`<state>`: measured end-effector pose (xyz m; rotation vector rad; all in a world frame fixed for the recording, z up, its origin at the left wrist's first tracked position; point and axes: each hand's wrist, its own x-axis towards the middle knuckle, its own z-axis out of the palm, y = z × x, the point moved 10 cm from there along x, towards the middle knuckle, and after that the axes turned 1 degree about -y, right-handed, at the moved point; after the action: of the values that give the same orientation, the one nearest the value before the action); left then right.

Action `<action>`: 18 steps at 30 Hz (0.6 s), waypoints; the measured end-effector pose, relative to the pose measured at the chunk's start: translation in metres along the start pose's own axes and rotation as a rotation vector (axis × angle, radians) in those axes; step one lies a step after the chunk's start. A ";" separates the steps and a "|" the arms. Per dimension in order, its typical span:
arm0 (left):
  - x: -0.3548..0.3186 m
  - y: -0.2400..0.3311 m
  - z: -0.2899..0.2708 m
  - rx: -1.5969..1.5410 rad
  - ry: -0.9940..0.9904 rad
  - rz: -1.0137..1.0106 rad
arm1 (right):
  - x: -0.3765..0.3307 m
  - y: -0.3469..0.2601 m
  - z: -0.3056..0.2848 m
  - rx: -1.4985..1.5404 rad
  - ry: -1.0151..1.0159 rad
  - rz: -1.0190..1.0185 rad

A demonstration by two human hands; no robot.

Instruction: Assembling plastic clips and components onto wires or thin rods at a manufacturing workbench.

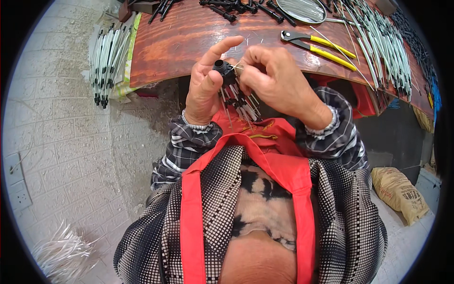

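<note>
Just past the table's near edge, a black round hub is held upright with its open tube end toward me. Thin white-and-black rods, like umbrella ribs, hang below it over my red apron. My left hand grips the hub from the left, its index finger stretched out and its thumb alongside. My right hand comes in from the right with thumb and forefinger pinched together. From that pinch a thin pale wire reaches the hub's rim. My right fingers hide the wire's other end.
On the reddish wooden table lie pincers with yellow handles, black tube parts and a round dish of thin wires. Bundled ribs lie at right and far left. A sack rests on the floor.
</note>
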<state>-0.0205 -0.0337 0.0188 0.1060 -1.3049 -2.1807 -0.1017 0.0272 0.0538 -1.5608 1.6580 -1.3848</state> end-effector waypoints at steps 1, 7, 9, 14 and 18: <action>0.000 0.000 0.000 -0.001 -0.003 -0.001 | -0.001 0.003 0.000 0.069 -0.017 0.017; -0.001 0.004 0.003 -0.018 -0.068 0.003 | -0.003 0.009 0.003 0.412 -0.112 0.080; 0.000 0.004 0.005 -0.010 -0.081 0.000 | -0.005 -0.004 -0.005 0.237 -0.044 -0.030; 0.002 0.000 0.005 -0.018 -0.056 0.008 | -0.015 -0.044 -0.023 -0.212 0.155 -0.515; 0.000 -0.001 0.011 -0.026 -0.075 -0.007 | 0.001 -0.004 -0.010 0.337 -0.148 0.014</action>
<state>-0.0247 -0.0247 0.0231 0.0194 -1.3186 -2.2255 -0.1087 0.0306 0.0609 -1.4149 1.2702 -1.4184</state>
